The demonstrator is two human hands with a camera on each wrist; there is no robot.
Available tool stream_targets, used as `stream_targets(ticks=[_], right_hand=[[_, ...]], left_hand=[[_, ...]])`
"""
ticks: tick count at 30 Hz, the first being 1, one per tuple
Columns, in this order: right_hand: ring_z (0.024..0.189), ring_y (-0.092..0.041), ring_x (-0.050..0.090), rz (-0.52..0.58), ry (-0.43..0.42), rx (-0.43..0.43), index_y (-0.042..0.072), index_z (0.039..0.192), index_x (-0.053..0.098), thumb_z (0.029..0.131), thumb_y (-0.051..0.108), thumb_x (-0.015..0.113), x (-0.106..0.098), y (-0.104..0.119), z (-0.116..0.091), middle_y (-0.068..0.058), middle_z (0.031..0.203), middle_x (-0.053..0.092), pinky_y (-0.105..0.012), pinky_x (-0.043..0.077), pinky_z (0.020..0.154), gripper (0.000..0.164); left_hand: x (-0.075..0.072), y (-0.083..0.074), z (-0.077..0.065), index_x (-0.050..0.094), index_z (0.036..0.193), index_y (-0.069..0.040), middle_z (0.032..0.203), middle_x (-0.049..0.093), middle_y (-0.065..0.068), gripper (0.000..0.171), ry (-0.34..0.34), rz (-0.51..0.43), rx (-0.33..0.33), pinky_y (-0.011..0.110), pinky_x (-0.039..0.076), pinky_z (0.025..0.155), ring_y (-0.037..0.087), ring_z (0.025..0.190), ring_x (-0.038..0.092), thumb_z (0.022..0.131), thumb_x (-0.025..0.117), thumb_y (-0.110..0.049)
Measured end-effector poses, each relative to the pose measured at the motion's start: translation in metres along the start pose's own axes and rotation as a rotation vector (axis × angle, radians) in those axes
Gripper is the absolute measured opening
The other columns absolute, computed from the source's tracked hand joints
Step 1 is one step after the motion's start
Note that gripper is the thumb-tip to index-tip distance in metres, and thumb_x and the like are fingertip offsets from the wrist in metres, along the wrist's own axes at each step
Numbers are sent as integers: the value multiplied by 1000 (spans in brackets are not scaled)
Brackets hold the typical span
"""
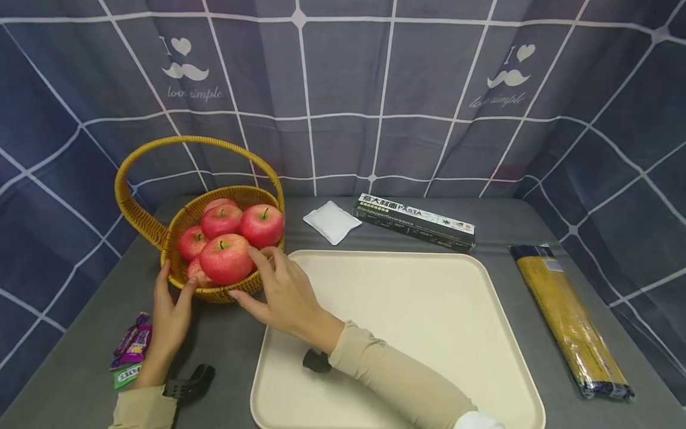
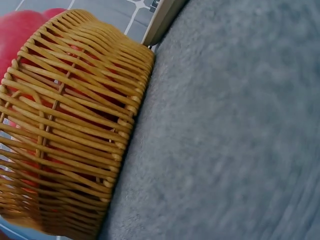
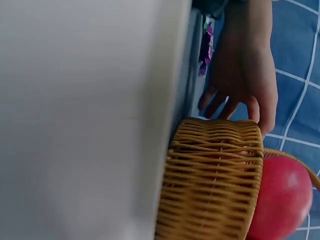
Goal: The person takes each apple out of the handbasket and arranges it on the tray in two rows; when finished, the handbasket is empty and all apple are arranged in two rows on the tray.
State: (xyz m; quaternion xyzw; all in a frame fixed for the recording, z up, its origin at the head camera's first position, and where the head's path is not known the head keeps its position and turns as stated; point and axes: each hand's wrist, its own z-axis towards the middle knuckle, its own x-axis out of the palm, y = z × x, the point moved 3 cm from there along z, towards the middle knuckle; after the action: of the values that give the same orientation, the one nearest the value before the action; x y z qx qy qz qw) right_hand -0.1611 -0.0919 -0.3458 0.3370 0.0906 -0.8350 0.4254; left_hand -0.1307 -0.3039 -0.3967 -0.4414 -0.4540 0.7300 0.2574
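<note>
Left hand (image 1: 170, 316) grips wicker basket (image 1: 217, 295) by its rim, presumably for steadiness; right hand (image 1: 286, 292) touches front apple (image 1: 226, 259), can't tell if gripping.

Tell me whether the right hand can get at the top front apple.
Likely yes: the right hand is right beside the top front apple, which sits high in the basket with nothing lying over it. The left hand is at the basket's left, seemingly out of the way.
</note>
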Motion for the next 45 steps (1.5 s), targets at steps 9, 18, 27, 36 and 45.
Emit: stream_targets(ticks=[9,18,27,36,45], right_hand=[[81,-15,54,-131,34,161,21,129,43,70,73,50,31,20,43,-4,110,53,-24,49,60,79],[96,-15,49,14,70,144,24,113,59,75,60,58,35,17,45,1,110,56,-20,49,69,53],[111,-11,46,443,91,193,25,111,61,69,42,74,2,-20,20,1,116,52,-21,47,85,48],[111,-11,48,637,130,363,19,112,64,70,27,77,-6,-79,-11,0,117,52,-26,49,87,45],[115,-19,47,579,290,369,16,114,62,68,28,78,19,-95,-29,-4,120,51,-36,42,96,50]], left_hand=[[2,5,3,1,146,-19,153,3,10,66,51,-45,-14,52,9,112,31,139,9,95,41,-27],[4,5,5,0,146,-21,153,1,8,66,59,-35,-44,54,14,110,33,139,11,95,41,-32],[3,4,2,1,146,-19,153,4,11,65,61,-56,-27,53,14,110,32,139,11,96,40,-30],[6,1,0,5,146,-18,151,11,15,63,31,-58,-22,49,13,112,31,138,15,96,41,-29],[3,2,-3,7,146,-17,151,12,14,62,12,-53,-22,49,14,112,30,138,16,95,42,-28]])
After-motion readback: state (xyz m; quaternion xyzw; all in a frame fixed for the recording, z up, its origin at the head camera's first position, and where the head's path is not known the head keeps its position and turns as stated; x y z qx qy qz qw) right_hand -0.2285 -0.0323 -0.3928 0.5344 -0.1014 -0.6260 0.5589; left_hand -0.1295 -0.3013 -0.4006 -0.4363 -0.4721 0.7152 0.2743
